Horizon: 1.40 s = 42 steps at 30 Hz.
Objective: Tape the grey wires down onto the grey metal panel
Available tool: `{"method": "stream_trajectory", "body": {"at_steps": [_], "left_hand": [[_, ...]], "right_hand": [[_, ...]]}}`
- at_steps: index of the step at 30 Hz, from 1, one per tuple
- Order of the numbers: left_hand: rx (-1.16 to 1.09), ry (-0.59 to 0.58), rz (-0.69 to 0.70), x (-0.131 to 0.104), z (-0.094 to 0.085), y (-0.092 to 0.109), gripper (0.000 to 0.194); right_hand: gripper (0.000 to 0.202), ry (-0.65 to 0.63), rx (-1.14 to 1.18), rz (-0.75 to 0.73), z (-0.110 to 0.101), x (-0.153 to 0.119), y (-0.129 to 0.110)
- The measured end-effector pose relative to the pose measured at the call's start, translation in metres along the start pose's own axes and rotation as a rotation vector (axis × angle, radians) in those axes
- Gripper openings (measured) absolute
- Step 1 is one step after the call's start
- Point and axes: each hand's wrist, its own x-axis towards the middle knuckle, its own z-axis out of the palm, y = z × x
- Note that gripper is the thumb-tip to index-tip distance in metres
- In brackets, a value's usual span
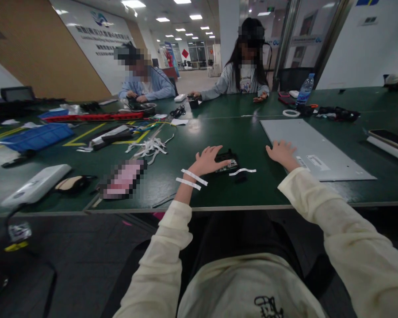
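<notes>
My left hand (207,161) is open, its fingers spread beside a small dark electronic device (230,161) that it partly covers; I cannot tell whether they touch. Two white strips (189,180) lie across my left wrist. In front of the device are another white strip (243,171) and a small black piece (241,177). My right hand (281,154), open with fingers apart, is over the left part of a flat grey panel (318,152) bearing white labels. Nothing shows in either hand.
A tangle of white strips (152,146), a pink phone (124,179), a mouse (73,183) and a white power strip (36,185) lie to the left, near a blue tray (36,137). A bottle (305,90) stands behind the panel. Two people sit across the green table (202,194).
</notes>
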Motion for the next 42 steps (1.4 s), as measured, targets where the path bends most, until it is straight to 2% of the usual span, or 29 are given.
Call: {"method": "stream_trajectory", "body": {"at_steps": [5,11,19,27,33,38,42], "left_hand": [[0.073,-0.090,-0.016,-0.018,0.010,-0.004,0.101],[0.056,-0.108,0.011,-0.010,0.017,-0.009,0.097],[-0.026,0.000,0.162,-0.003,0.019,-0.016,0.092],[-0.169,0.052,0.185,-0.005,0.013,-0.012,0.091],[-0.176,0.092,0.196,-0.008,0.010,-0.011,0.087],[-0.161,0.158,0.226,-0.009,0.011,-0.008,0.088],[-0.150,0.168,0.245,-0.008,0.011,-0.006,0.090]], "right_hand": [[0.067,0.004,-0.021,-0.071,-0.001,-0.003,0.003],[0.062,0.013,-0.028,-0.124,-0.005,-0.007,0.006],[0.056,0.009,-0.063,-0.234,-0.012,-0.025,-0.003],[0.056,0.055,-0.098,-0.455,-0.013,-0.055,-0.013],[0.059,-0.003,-0.090,-0.549,-0.019,-0.068,-0.017],[0.062,-0.033,-0.024,-0.706,-0.021,-0.076,-0.021],[0.063,-0.056,0.041,-0.747,-0.022,-0.083,-0.020]]}}
